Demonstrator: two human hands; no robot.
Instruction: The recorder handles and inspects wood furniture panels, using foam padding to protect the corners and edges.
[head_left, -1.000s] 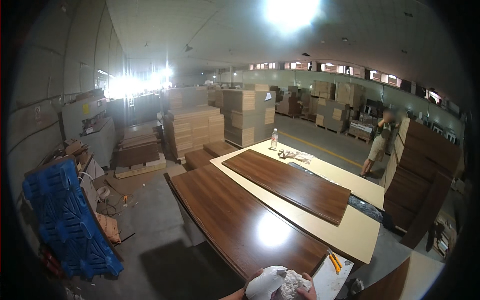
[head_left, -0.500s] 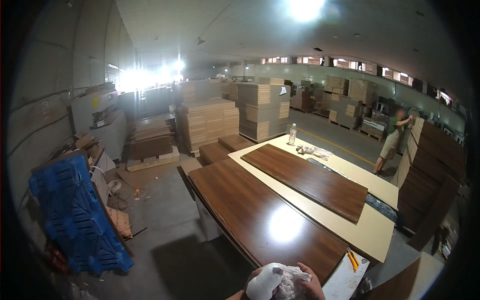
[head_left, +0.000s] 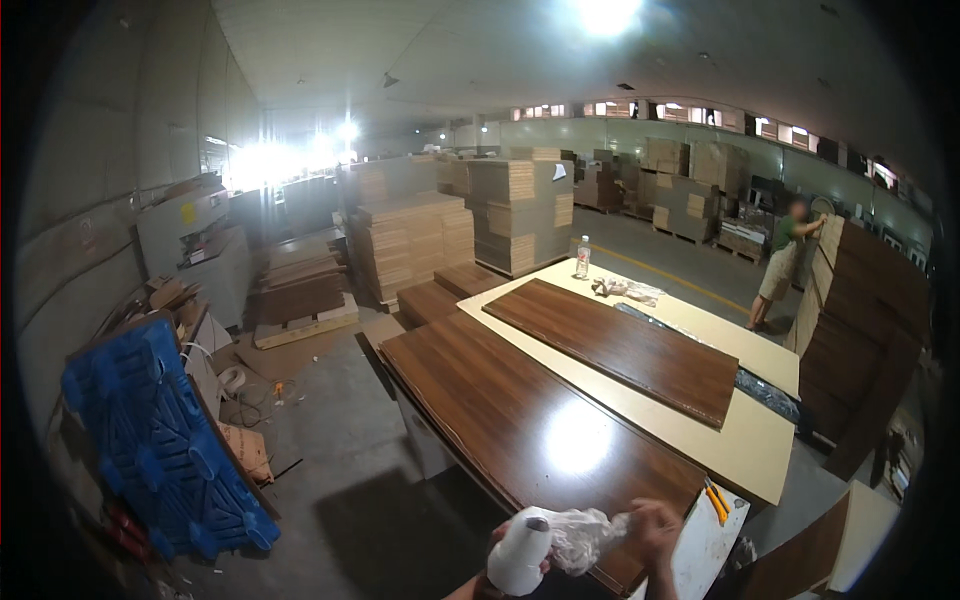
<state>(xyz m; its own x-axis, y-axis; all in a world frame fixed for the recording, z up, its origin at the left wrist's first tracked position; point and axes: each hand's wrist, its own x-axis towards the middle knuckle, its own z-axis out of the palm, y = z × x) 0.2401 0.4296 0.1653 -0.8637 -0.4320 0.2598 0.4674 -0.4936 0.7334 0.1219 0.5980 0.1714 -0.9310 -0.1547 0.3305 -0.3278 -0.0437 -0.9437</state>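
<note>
Hands are being held at the bottom edge of the head view, just in front of the near end of the dark wood panel (head_left: 520, 420). Left hand (head_left: 500, 548) is being kept wrapped around a white roll (head_left: 522, 556), fingers closed on it; roll is being held tilted, end cap facing up. Right hand (head_left: 652, 530) is being kept pinched on the clear plastic film (head_left: 585, 535) that is being drawn off the roll between both hands.

Panel is lying on the near worktop (head_left: 420, 440), a glare spot showing on its glossy face. A second dark panel (head_left: 620, 345) is lying on a pale board (head_left: 745, 450) just beyond. An orange cutter (head_left: 716, 500) is resting on a white board (head_left: 705, 550) right of the right hand. A water bottle (head_left: 582, 258) is standing at the far end of the pale board. A blue pallet (head_left: 160, 440) is leaning at far left. Another person (head_left: 780, 262) is standing well apart at a stack of panels (head_left: 860, 340) on the right.
</note>
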